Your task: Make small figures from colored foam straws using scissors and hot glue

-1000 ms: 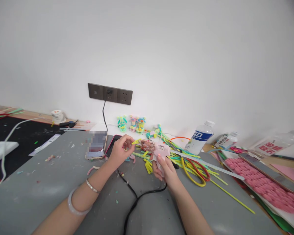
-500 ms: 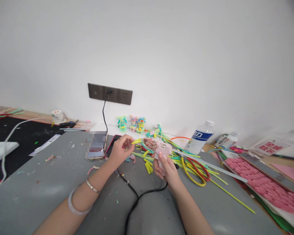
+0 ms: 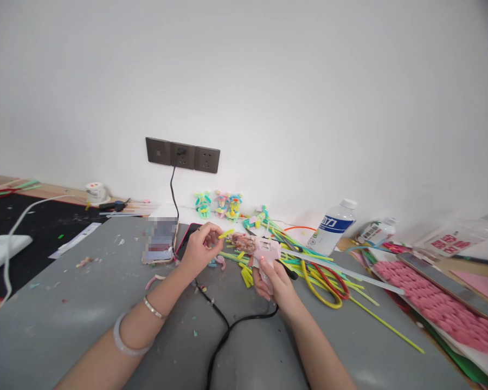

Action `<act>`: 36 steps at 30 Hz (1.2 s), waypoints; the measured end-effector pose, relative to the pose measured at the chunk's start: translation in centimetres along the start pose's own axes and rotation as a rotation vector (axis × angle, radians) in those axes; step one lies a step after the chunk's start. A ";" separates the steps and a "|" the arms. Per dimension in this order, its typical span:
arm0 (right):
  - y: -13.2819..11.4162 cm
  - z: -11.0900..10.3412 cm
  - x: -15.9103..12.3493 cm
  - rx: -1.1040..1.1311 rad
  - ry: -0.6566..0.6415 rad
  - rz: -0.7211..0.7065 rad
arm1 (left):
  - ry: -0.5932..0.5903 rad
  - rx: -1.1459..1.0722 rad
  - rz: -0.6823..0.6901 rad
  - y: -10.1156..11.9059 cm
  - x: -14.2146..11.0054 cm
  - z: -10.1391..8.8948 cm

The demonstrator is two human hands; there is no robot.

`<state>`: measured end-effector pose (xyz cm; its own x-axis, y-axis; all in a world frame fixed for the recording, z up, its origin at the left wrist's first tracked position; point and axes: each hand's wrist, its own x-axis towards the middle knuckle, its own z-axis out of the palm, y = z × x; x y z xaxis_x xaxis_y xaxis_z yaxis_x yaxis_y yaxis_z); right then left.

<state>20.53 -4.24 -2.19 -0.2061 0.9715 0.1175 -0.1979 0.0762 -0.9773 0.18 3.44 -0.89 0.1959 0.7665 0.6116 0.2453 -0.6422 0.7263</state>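
Note:
In my right hand (image 3: 274,279) is a pink hot glue gun (image 3: 267,250), gripped by its handle, with a long clear glue stick (image 3: 341,271) sticking out of its back. Its nozzle end is crusted with brownish residue and points left. My left hand (image 3: 205,246) pinches a short yellow piece of pipe cleaner (image 3: 226,234) right at the nozzle; whether the two touch I cannot tell. Below the gun lie several short yellow pieces (image 3: 246,277) on the grey mat (image 3: 146,319). A bundle of green and yellow pipe cleaners (image 3: 361,300) spreads out behind my right hand.
Small pipe-cleaner figures (image 3: 202,205) stand by the wall. Scissors with yellow and red handles (image 3: 323,292), a bottle (image 3: 332,227) and a pink woven piece (image 3: 439,303) are to the right. A phone (image 3: 160,241) lies left; a black cord (image 3: 223,338) crosses the mat.
The glue gun in my right hand has shifted slightly left and its nozzle has come up to the yellow piece. My left hand has barely moved.

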 end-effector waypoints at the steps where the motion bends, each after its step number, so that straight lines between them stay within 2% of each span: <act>1: 0.0 0.0 0.0 -0.003 0.001 0.002 | 0.001 0.000 0.000 0.0 0.0 0.0; 15: -0.2 0.0 0.1 0.001 0.107 -0.007 | 0.034 -0.002 0.006 0.0 0.0 -0.1; 36: -0.3 0.1 0.0 0.004 0.089 -0.032 | -0.028 -0.001 0.027 -0.1 -0.1 -0.2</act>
<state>20.50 -4.23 -1.87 -0.1135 0.9848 0.1318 -0.2069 0.1063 -0.9726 -0.05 3.43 -0.92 0.2290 0.7486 0.6223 0.2389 -0.6629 0.7096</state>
